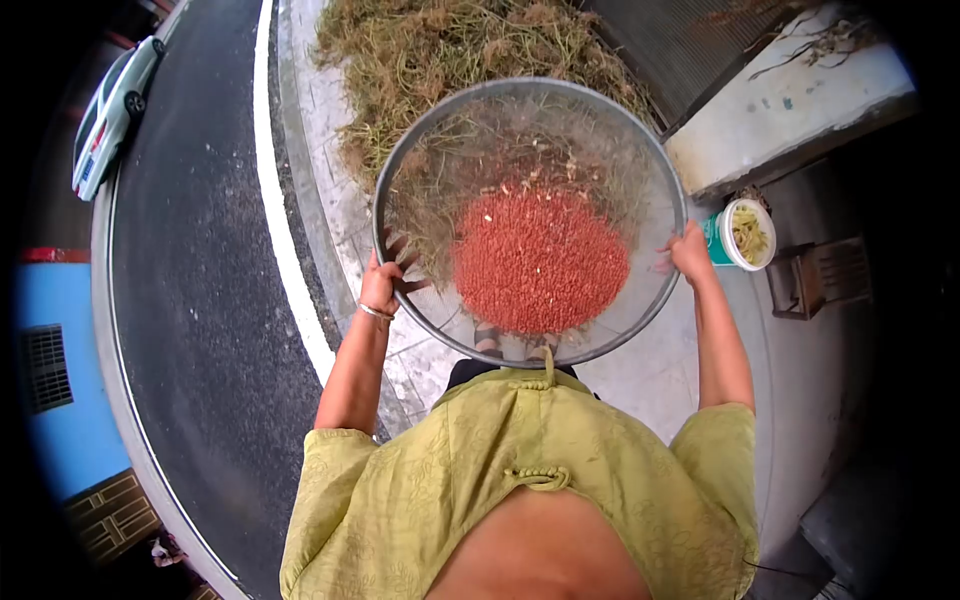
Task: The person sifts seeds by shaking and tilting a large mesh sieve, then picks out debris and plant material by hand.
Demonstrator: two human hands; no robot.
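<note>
I hold a large round wire-mesh sieve (420, 135) out in front of me with both hands. My left hand (381, 283) grips its left rim, fingers spread under the mesh. My right hand (690, 252) grips the right rim. A heap of small red beans (540, 258) lies in the middle of the sieve, with bits of dry chaff above it. Through the mesh I see the ground and my feet.
A pile of dry plant stalks (440, 50) lies on the pavement ahead. A white bucket (745, 233) and a small wooden stool (815, 275) stand to the right. An asphalt road (200, 280) with a white car (112, 110) runs on the left.
</note>
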